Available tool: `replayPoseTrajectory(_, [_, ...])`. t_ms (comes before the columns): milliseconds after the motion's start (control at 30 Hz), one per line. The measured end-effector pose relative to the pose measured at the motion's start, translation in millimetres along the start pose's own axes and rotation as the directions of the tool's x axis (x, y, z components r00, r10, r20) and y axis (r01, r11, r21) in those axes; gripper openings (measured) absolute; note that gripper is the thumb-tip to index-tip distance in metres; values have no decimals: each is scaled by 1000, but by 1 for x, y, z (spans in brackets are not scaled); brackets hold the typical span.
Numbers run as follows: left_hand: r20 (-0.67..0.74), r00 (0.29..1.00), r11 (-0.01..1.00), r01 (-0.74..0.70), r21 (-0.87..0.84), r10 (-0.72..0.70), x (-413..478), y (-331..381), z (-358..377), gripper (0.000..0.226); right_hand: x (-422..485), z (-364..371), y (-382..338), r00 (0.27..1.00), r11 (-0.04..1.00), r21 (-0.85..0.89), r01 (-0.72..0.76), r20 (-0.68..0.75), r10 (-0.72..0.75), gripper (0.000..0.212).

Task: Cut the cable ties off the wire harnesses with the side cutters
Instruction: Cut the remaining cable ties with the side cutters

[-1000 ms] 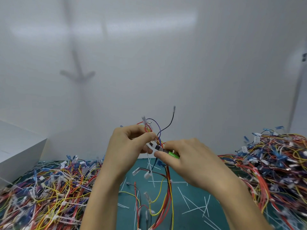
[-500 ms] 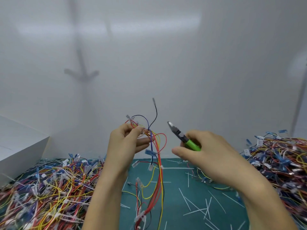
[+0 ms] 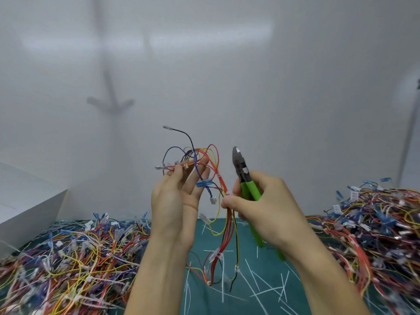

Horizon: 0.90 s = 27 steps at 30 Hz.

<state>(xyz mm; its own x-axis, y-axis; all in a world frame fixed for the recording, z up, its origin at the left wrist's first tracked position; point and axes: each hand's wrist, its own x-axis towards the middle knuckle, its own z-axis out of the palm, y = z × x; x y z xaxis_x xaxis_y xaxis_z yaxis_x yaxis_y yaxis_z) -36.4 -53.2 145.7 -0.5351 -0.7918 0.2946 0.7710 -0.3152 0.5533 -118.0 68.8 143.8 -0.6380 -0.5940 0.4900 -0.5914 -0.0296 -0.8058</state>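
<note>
Teal rubbery mat [image 3: 250,258] lies nearest, strewn with thin stiff white plastic offcuts [image 3: 256,289]. At the mat's left edge a loose heap of wires [image 3: 68,258] sprawls, red, yellow, blue and white, with small clear and blue plugs among them. A second, taller tangle [image 3: 375,223] rises at the mat's right edge.

Above the middle of the mat, the left hand [image 3: 172,201] stands palm inward and pinches the upper looped ends of a wire harness [image 3: 218,178] between thumb and fingertips. Its slim red, yellow, purple and black strands hang down to the mat. A white cable tie [image 3: 227,193] cinches the red bundle just where the right hand's thumb presses it.

That right hand [image 3: 266,208] is curled round the glossy green handles of the side cutters [image 3: 244,176]. Their dark steel jaws point upward, closed together, just beside the harness and not touching it.

Beyond the mat's far left corner sits a plain white box [image 3: 27,201]. A smooth pale wall [image 3: 272,87] stands behind the mat.
</note>
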Motion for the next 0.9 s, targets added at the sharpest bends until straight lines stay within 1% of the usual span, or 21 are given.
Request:
replayPoseTrajectory(33, [1, 999, 999, 34, -19, -34, -1, -1, 1, 21, 0, 1, -1, 999, 1000, 16, 21, -26, -20, 23])
replayPoseTrajectory(67, [-1, 998, 998, 63, 3, -63, -1, -2, 0, 23, 0, 2, -1, 998, 999, 21, 44, -53, -43, 24])
replayPoseTrajectory(100, [-3, 996, 994, 88, 63, -88, -1, -3, 0, 24, -1, 3, -2, 994, 997, 22, 67, -84, -65, 24])
replayPoseTrajectory(167, [-19, 991, 954, 132, 269, -132, -2, -5, -1, 30, -1, 3, -2, 983, 994, 26, 108, -150, -103, 24])
replayPoseTrajectory(200, [-26, 988, 904, 149, 400, -151, -2, -5, 0, 36, -1, 3, -2, 977, 992, 31, 125, -180, -118, 25])
replayPoseTrajectory(267, [-15, 988, 744, 126, 656, -154, -4, -3, 0, 49, -1, 4, -4, 963, 986, 48, 157, -229, -142, 27])
replayPoseTrajectory(333, [37, 991, 572, 45, 819, -131, -8, 0, 1, 46, -2, 4, -4, 951, 982, 59, 178, -265, -156, 28])
replayPoseTrajectory(400, [82, 992, 369, -43, 929, -92, -11, 4, 1, 47, -3, 5, -3, 946, 982, 59, 180, -285, -156, 27])
replayPoseTrajectory(433, [92, 995, 232, -79, 970, -45, -12, 5, 0, 52, -3, 6, -3, 944, 982, 63, 178, -293, -152, 27])
replayPoseTrajectory(467, [98, 995, 80, -100, 992, 29, -14, 7, -1, 57, -3, 6, -2, 942, 982, 68, 177, -302, -149, 27])
replayPoseTrajectory(500, [114, 987, -34, -111, 993, 113, -15, 10, -2, 60, -3, 7, -2, 939, 981, 75, 177, -312, -145, 27])
replayPoseTrajectory(533, [143, 974, -70, -132, 989, 177, -15, 13, -2, 60, -4, 8, -1, 935, 981, 80, 176, -324, -142, 28])
replayPoseTrajectory(567, [166, 963, -18, -166, 986, 211, -16, 15, -2, 56, -3, 9, -1, 932, 981, 83, 176, -335, -138, 29])
replayPoseTrajectory(600, [163, 963, 136, -195, 971, 215, -16, 16, -1, 48, -3, 10, -1, 930, 981, 84, 176, -342, -137, 30])
replayPoseTrajectory(633, [143, 972, 321, -198, 926, 189, -16, 17, 2, 39, -4, 12, -1, 929, 981, 83, 177, -345, -138, 29])
replayPoseTrajectory(667, [115, 983, 455, -168, 874, 142, -17, 18, 4, 33, -4, 13, -1, 929, 980, 81, 179, -342, -141, 28])
replayPoseTrajectory(700, [99, 991, 524, -132, 841, 90, -17, 17, 6, 30, -5, 14, -2, 931, 980, 82, 182, -336, -145, 28])
replayPoseTrajectory(800, [74, 997, 578, -42, 815, -33, -16, 13, 6, 29, -5, 19, -1, 943, 977, 96, 190, -296, -154, 28])
replayPoseTrajectory(900, [37, 992, 672, 52, 739, -118, -14, 12, 3, 22, -6, 24, -2, 956, 976, 92, 197, -240, -170, 26])
